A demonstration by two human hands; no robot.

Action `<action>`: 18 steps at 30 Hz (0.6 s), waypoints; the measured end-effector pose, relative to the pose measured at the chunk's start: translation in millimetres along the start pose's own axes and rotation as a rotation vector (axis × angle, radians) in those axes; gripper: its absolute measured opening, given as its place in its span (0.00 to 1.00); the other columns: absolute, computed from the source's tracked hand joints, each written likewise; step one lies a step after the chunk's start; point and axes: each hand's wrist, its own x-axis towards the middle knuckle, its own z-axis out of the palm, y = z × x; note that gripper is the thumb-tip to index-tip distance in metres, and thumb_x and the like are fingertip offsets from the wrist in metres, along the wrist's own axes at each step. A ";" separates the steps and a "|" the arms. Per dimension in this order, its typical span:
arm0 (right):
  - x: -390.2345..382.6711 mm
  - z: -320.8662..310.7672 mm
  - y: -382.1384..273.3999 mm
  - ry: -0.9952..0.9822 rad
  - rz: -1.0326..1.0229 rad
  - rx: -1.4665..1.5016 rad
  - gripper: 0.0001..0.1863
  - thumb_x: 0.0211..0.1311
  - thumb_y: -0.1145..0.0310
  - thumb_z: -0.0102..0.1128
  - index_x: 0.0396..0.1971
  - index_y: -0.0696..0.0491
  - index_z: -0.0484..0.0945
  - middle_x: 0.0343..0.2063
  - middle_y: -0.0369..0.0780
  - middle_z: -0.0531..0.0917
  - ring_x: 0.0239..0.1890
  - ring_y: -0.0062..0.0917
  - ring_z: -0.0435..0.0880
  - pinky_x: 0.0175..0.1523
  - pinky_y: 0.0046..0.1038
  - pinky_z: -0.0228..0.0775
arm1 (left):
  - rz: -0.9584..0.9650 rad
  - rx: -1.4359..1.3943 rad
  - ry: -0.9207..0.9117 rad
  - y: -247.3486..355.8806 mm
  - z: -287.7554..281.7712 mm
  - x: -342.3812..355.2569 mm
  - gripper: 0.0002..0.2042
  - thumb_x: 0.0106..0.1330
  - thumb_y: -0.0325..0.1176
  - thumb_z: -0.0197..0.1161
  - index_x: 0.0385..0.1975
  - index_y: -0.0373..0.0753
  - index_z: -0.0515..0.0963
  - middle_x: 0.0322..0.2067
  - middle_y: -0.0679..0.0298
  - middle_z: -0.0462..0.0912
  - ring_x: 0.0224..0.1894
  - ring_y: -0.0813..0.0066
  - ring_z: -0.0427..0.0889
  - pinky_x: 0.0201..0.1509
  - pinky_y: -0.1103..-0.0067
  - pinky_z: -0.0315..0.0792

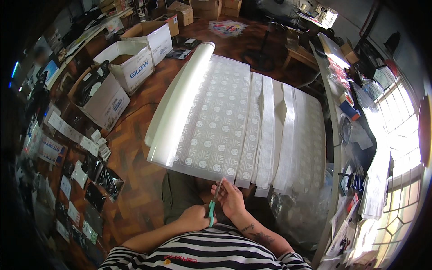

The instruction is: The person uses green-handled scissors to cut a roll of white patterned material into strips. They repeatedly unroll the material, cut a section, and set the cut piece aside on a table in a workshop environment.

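My left hand (193, 219) is closed round the teal handles of a pair of scissors (211, 212), whose blades point up to the near edge of a printed film sheet (220, 117). Beside the blades, my right hand (232, 200) pinches that near edge with its fingertips; the exact grip is partly hidden by the blades. The sheet is translucent with rows of pale round marks. It unwinds from a shiny film roll (191, 96) lying along the table's left side. To its right lie several cut strips (266, 130) and a wider film piece (306, 139).
Open cardboard boxes (107, 96) stand on the wooden floor (135, 135) at the left, with packaged black items (110, 182) lower down. A cluttered bench (335, 117) runs along the right beneath a barred window (400, 148). A clear plastic bag (299, 209) hangs near the table's front right corner.
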 end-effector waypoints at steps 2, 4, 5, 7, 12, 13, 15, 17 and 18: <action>0.1 -0.7 0.2 -0.010 -0.008 0.005 0.06 0.61 0.69 0.59 0.30 0.56 0.76 0.28 0.37 0.79 0.34 0.27 0.81 0.43 0.29 0.77 | 0.013 0.046 0.020 -4.1 1.5 3.6 0.15 0.51 0.40 0.62 0.33 0.35 0.76 0.23 0.54 0.79 0.28 0.61 0.80 0.36 0.71 0.71; 0.2 1.1 -1.1 -0.016 0.003 0.019 0.06 0.61 0.69 0.59 0.30 0.56 0.76 0.27 0.37 0.79 0.33 0.26 0.82 0.42 0.28 0.78 | -0.001 0.016 0.008 -19.1 5.8 16.9 0.16 0.51 0.42 0.61 0.31 0.34 0.76 0.23 0.50 0.79 0.29 0.53 0.79 0.36 0.68 0.71; 0.4 2.0 -0.9 -0.017 -0.004 0.018 0.06 0.60 0.69 0.59 0.30 0.56 0.76 0.27 0.37 0.79 0.33 0.26 0.82 0.42 0.28 0.78 | -0.006 0.001 0.002 -26.0 7.6 22.7 0.16 0.51 0.43 0.61 0.30 0.34 0.77 0.23 0.48 0.80 0.29 0.49 0.79 0.36 0.66 0.71; 0.8 1.2 0.1 -0.010 -0.018 0.020 0.07 0.60 0.69 0.60 0.29 0.57 0.76 0.27 0.37 0.79 0.33 0.26 0.82 0.42 0.28 0.77 | 0.045 -0.129 -0.004 -27.8 9.9 27.1 0.16 0.51 0.42 0.61 0.29 0.33 0.76 0.22 0.49 0.79 0.27 0.53 0.80 0.34 0.68 0.71; 3.1 -2.6 3.0 -0.017 -0.006 0.015 0.09 0.60 0.67 0.61 0.31 0.57 0.76 0.30 0.39 0.79 0.34 0.27 0.81 0.44 0.30 0.76 | -0.037 -0.316 -0.127 -27.3 9.9 25.8 0.12 0.56 0.36 0.60 0.29 0.32 0.76 0.19 0.57 0.80 0.23 0.70 0.79 0.32 0.75 0.71; 3.6 -3.6 3.2 -0.016 -0.007 0.018 0.09 0.59 0.67 0.61 0.31 0.57 0.76 0.29 0.39 0.79 0.33 0.27 0.81 0.43 0.29 0.76 | -0.037 -0.343 -0.150 -14.6 5.5 22.5 0.10 0.58 0.34 0.59 0.31 0.32 0.76 0.20 0.60 0.80 0.23 0.74 0.79 0.32 0.78 0.70; 6.3 -6.8 4.4 -0.020 -0.029 -0.001 0.09 0.59 0.66 0.61 0.31 0.57 0.76 0.29 0.40 0.79 0.33 0.27 0.81 0.42 0.29 0.77 | -0.040 -0.368 -0.150 1.4 -1.8 22.6 0.08 0.61 0.32 0.58 0.33 0.33 0.77 0.19 0.63 0.80 0.23 0.78 0.78 0.31 0.81 0.70; 7.1 -8.3 4.4 -0.010 -0.019 -0.020 0.09 0.60 0.66 0.61 0.31 0.57 0.77 0.29 0.40 0.80 0.32 0.27 0.81 0.40 0.29 0.76 | -0.046 -0.365 -0.105 10.5 -7.6 26.5 0.09 0.61 0.32 0.59 0.33 0.32 0.77 0.19 0.64 0.79 0.22 0.78 0.78 0.31 0.82 0.70; 5.3 -6.2 2.3 -0.001 0.006 -0.032 0.09 0.60 0.66 0.61 0.31 0.58 0.77 0.28 0.40 0.80 0.32 0.27 0.81 0.39 0.29 0.76 | -0.063 -0.393 -0.105 13.9 -10.9 29.3 0.09 0.61 0.33 0.59 0.33 0.32 0.77 0.18 0.64 0.79 0.22 0.78 0.77 0.30 0.82 0.69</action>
